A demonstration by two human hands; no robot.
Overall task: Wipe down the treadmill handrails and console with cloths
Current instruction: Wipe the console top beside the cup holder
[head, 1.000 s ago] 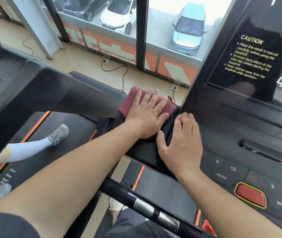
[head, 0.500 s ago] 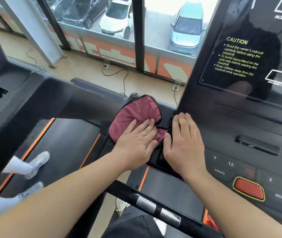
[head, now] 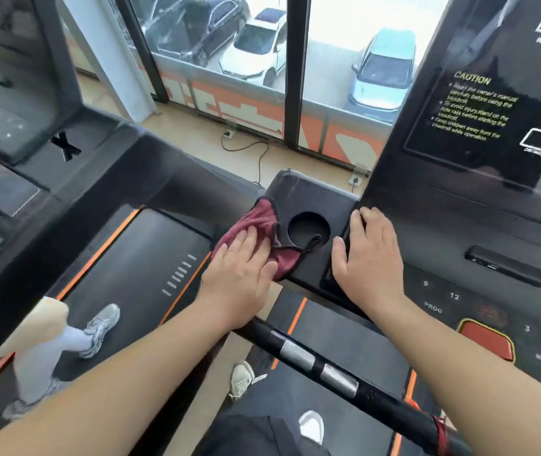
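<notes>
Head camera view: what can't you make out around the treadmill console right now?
All head view.
- Maroon cloth: near part hidden under the left hand.
- Under the right hand: palm covers it; cloth or not, unclear.
- Cup holder: inside too dark.
- Console screen: cut off by top and right edges; caution print blurred.

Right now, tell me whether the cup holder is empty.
Empty. The cup holder shows a dark hollow; only the cloth's cord crosses its rim.

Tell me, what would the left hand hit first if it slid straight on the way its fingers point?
Probably the round cup holder, just past the maroon cloth under the left hand; depth is unclear.
</notes>
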